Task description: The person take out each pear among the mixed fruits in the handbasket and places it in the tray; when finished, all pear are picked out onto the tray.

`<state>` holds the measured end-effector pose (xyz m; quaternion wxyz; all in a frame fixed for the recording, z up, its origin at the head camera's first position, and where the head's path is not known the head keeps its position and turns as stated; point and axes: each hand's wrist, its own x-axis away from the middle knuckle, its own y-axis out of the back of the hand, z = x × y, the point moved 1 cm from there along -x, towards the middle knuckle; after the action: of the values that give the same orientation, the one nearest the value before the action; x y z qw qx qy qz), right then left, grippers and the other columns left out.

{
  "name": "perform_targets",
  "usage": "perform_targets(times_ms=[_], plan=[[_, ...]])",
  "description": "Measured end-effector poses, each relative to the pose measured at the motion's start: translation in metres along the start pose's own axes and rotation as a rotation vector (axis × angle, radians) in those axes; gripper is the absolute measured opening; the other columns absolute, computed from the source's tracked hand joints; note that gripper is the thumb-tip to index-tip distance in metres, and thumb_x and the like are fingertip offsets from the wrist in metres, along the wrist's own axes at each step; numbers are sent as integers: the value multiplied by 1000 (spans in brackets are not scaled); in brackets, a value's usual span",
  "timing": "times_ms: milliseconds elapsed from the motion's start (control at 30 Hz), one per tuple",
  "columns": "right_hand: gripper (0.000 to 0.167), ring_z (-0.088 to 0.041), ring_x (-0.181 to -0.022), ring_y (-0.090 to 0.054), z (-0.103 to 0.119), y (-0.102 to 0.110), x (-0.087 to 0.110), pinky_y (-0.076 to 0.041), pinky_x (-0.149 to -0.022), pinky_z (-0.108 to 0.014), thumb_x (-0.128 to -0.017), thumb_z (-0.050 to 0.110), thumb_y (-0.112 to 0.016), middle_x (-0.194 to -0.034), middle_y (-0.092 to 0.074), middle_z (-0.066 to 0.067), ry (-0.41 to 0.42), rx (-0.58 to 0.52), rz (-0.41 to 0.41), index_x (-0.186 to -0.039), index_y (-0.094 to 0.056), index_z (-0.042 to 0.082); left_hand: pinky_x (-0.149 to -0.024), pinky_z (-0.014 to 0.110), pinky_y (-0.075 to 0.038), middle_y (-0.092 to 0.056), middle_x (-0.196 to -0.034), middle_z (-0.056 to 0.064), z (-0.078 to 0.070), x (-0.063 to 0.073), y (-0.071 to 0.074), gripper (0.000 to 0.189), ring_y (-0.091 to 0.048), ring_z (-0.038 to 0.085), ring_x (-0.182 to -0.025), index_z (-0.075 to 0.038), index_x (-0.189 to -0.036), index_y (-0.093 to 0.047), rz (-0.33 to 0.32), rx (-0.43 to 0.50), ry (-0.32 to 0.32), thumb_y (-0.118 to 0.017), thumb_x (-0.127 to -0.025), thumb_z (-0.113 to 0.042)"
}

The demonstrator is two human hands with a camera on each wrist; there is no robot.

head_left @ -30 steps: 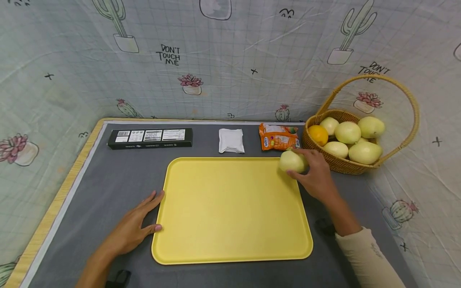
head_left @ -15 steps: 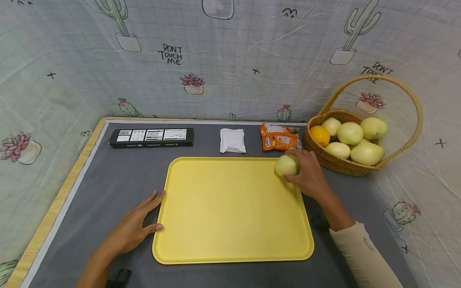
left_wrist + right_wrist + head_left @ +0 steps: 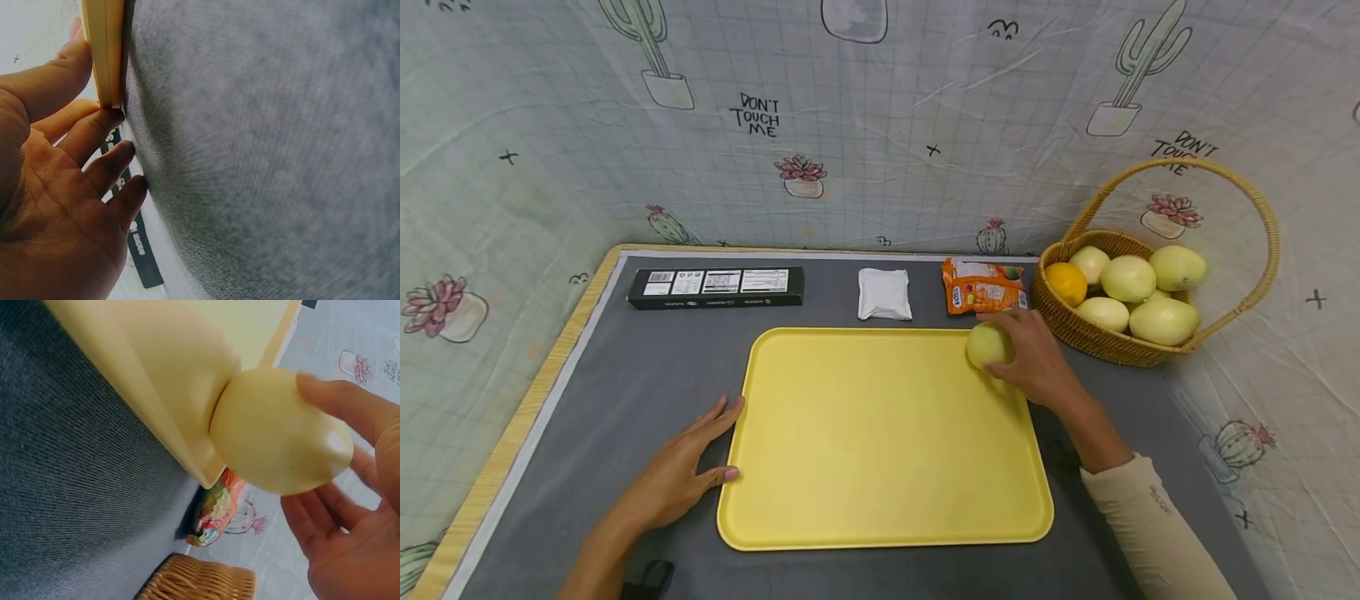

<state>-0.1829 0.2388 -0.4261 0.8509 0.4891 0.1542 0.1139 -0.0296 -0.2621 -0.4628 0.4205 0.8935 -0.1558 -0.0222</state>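
In the head view, my right hand [image 3: 1036, 357] holds a round, pale yellow-green fruit [image 3: 988, 346] at the far right corner of a yellow tray [image 3: 880, 442]. Thumb and fingers curve round the fruit [image 3: 281, 431] in the right wrist view, where its underside appears to meet the tray surface. My left hand [image 3: 673, 479] lies at the tray's left edge, fingers spread and fairly straight, with fingertips and thumb touching the rim. From the left wrist camera, the left hand [image 3: 69, 162] shows its thumb and index finger against the tray edge [image 3: 105, 56].
A wicker basket [image 3: 1093, 346] with a tall handle stands at the back right, holding several pale fruits [image 3: 1129, 278] and an orange [image 3: 1066, 283]. Behind the tray lie an orange snack packet [image 3: 985, 286], a white packet [image 3: 883, 293] and a long black box [image 3: 715, 288].
My right hand has carried the fruit a little leftward, from the tray's right edge to just inside its far right corner. The left hand stays at the tray's left rim.
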Motion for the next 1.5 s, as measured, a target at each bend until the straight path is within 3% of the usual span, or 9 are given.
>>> perform_targets(times_ms=[367, 533, 733, 967, 1167, 1300, 1500], plan=[[74, -39, -125, -50, -4, 1, 4, -43, -102, -65, -80, 12, -95, -145, -64, -18, 5, -42, -17, -147, -63, 14, -111, 76, -35, -29, -173, 24, 1, -1, 0, 99, -31, 56, -156, -19, -169, -32, 5, 4, 9, -85, -87, -32], [74, -42, -127, -52, -7, 10, 6, -43, -105, -67, -81, 20, -96, -145, -64, -20, -2, -34, -67, -147, -63, 12, -111, 76, -35, -29, -173, 24, 0, -1, 0, 99, -30, 56, -156, -19, -170, -32, 7, 2, 16, -84, -87, -34], [73, -46, -132, -53, -15, 30, 7, -38, -112, -69, -82, 20, -95, -143, -63, -23, 2, -30, -204, -147, -63, 8, -112, 76, -35, -29, -174, 24, 1, -2, 0, 99, -30, 55, -156, -19, -170, -31, 9, -10, 9, -85, -87, -31], [75, -45, -120, -55, -33, 56, 8, -42, -100, -60, -77, 12, -97, -138, -65, -24, -14, -35, -400, -145, -65, 9, -111, 76, -35, -27, -173, 26, 1, -1, 0, 99, -29, 57, -155, -19, -170, -31, 15, 5, 9, -85, -88, -31], [75, -48, -122, -57, -55, 76, 16, -35, -103, -58, -72, 14, -100, -134, -68, -27, -32, -30, -589, -140, -69, 7, -112, 75, -35, -26, -174, 25, 3, -1, 0, 100, -29, 56, -156, -20, -170, -30, 16, 0, 12, -86, -88, -29], [75, -52, -117, -55, -70, 85, 24, -31, -102, -56, -72, 19, -100, -133, -67, -31, -64, -20, -661, -139, -70, 6, -112, 75, -35, -26, -174, 26, 3, -1, 1, 100, -29, 57, -156, -20, -170, -30, 16, -1, 14, -86, -87, -29], [73, -52, -118, -56, -87, 95, 36, -25, -103, -49, -69, 7, -99, -132, -67, -32, -138, 4, -711, -136, -70, 2, -112, 76, -35, -26, -174, 26, 1, -2, 1, 101, -29, 57, -156, -20, -170, -30, 19, -3, 18, -86, -87, -29]])
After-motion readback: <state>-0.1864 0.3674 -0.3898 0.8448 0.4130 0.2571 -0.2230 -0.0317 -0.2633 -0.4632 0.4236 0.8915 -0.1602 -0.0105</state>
